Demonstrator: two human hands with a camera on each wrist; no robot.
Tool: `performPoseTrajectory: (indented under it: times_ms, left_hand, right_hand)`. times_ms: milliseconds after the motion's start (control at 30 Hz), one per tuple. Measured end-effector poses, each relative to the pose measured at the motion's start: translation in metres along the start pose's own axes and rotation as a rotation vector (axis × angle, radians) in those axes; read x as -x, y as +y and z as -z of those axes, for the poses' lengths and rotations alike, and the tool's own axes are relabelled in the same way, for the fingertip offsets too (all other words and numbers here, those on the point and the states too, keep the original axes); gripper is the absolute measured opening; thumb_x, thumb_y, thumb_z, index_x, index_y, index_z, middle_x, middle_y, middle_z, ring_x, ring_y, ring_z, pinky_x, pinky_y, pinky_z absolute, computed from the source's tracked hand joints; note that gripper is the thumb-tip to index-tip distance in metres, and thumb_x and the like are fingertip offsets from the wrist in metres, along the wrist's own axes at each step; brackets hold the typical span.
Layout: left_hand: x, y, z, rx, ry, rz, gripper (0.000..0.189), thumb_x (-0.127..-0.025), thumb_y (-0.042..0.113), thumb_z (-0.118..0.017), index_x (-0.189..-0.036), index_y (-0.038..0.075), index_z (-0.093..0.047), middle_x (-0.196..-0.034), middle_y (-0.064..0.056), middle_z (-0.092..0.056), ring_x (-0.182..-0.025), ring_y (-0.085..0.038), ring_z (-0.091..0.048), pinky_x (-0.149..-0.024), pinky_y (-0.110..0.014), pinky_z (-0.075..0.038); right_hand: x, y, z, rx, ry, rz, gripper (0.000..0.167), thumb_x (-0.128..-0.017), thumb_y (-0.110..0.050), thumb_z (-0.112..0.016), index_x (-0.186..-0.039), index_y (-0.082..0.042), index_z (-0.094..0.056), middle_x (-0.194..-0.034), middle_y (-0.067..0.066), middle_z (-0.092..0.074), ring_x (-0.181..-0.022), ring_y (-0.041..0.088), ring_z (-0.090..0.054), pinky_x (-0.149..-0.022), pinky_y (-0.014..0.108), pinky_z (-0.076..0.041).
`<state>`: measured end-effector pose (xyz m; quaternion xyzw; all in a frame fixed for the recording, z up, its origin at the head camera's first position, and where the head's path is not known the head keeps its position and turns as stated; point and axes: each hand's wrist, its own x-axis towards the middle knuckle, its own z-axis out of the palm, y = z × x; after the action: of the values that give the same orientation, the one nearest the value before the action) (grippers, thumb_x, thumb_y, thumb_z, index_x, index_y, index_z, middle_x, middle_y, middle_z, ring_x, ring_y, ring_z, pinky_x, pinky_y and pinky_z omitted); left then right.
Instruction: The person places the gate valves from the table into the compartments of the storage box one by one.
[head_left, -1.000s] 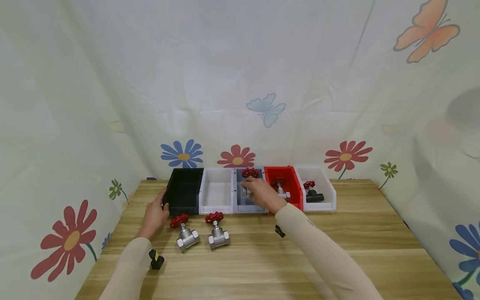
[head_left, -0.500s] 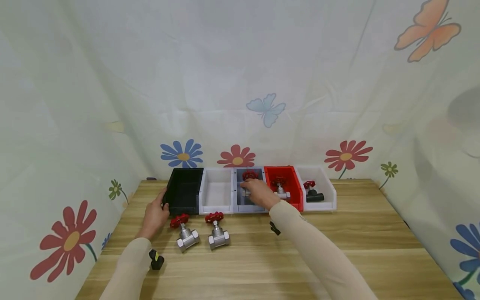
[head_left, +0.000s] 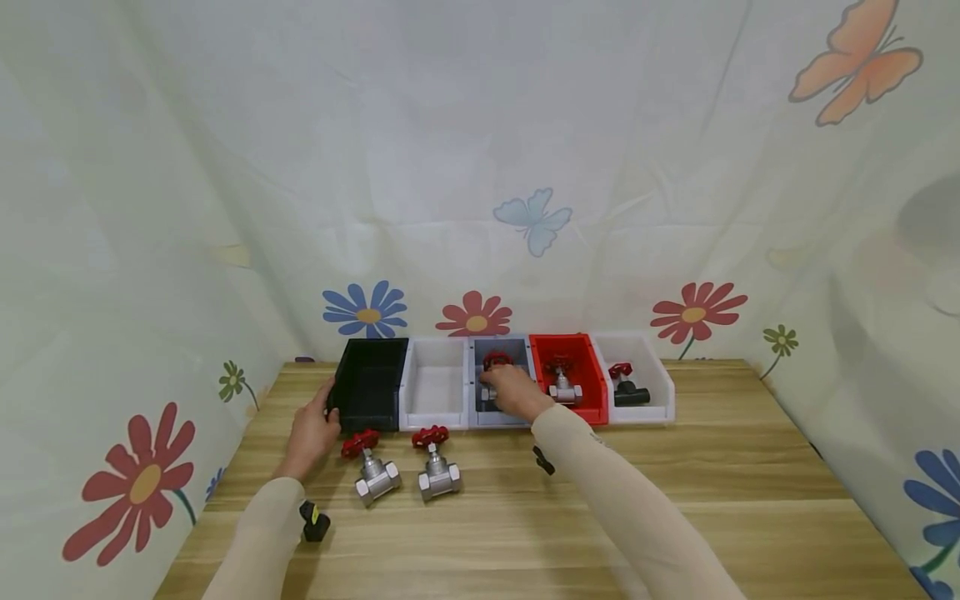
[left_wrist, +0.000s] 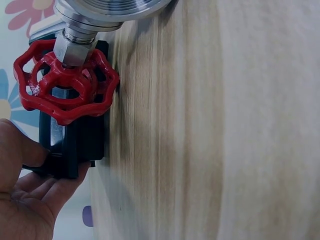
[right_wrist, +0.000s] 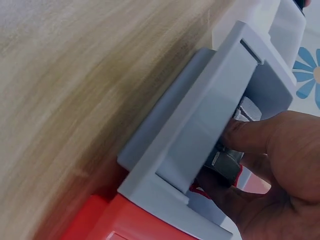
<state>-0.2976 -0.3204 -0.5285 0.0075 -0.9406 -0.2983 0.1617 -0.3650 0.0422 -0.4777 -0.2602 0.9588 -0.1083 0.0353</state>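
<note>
In the head view my left hand (head_left: 311,429) grips the left wall of the black bin (head_left: 365,414), thumb inside and fingers outside, as the left wrist view shows. My right hand (head_left: 517,390) reaches into the grey bin (head_left: 501,419) and holds a metal gate valve (right_wrist: 227,165) by its body. The valve's red handwheel (head_left: 497,360) points to the back of the bin; part of its body is hidden by the fingers. On the table before the black and white bins lie two silver valves with red handwheels, a left valve (head_left: 377,479) and a right valve (head_left: 438,479).
A white bin (head_left: 435,419) stands between the black and grey ones. Right of the grey bin, a red bin (head_left: 592,414) contains a silver valve (head_left: 564,390), and another white bin (head_left: 660,410) contains a dark-bodied valve (head_left: 632,393). A patterned curtain (head_left: 420,167) hangs behind.
My right hand has moved slightly left and nearer, and the held valve's handwheel sits lower in the grey bin. The left hand stays on the black bin.
</note>
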Motion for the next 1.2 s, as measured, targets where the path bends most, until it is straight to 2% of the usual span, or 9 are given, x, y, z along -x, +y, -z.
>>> performPoseTrajectory:
  times_ms: [167,500,767,1200]
  left_hand:
    - [0.001,0.001,0.001,0.005,-0.011,0.01,0.059,-0.093,0.0,-0.051,-0.149,0.001,-0.035,-0.127,-0.039,-0.055,-0.108,-0.05,-0.06,-0.095,-0.061,-0.046]
    - [0.001,0.001,0.002,0.004,-0.002,0.007,0.058,-0.092,0.001,-0.053,-0.149,0.0,-0.037,-0.125,-0.038,-0.057,-0.102,-0.046,-0.062,-0.092,-0.06,-0.047]
    - [0.002,0.002,0.003,0.007,-0.013,0.006,0.059,-0.093,0.002,-0.052,-0.149,0.0,-0.035,-0.126,-0.039,-0.056,-0.102,-0.045,-0.062,-0.092,-0.059,-0.047]
    - [0.002,0.0,0.001,0.006,-0.014,0.004,0.058,-0.093,0.001,-0.052,-0.149,0.0,-0.036,-0.12,-0.038,-0.06,-0.087,-0.037,-0.061,-0.084,-0.055,-0.049]
  right_hand:
    - [-0.001,0.002,-0.003,0.028,0.012,0.01,0.046,-0.087,0.001,-0.066,-0.131,-0.016,-0.064,-0.129,0.005,-0.067,-0.118,0.025,-0.062,-0.105,0.042,-0.047]
    - [-0.003,0.001,-0.008,0.023,0.04,0.008,0.046,-0.085,0.006,-0.066,-0.126,-0.015,-0.066,-0.123,0.007,-0.068,-0.111,0.025,-0.064,-0.102,0.043,-0.049]
    - [-0.004,0.001,-0.013,0.051,0.015,-0.03,0.044,-0.088,0.001,-0.066,-0.127,-0.017,-0.066,-0.127,0.008,-0.064,-0.111,0.026,-0.063,-0.101,0.044,-0.05]
    - [0.004,-0.008,-0.006,0.12,0.032,0.005,0.038,-0.09,-0.002,-0.065,-0.126,-0.012,-0.066,-0.119,0.009,-0.068,-0.106,0.026,-0.066,-0.095,0.042,-0.053]
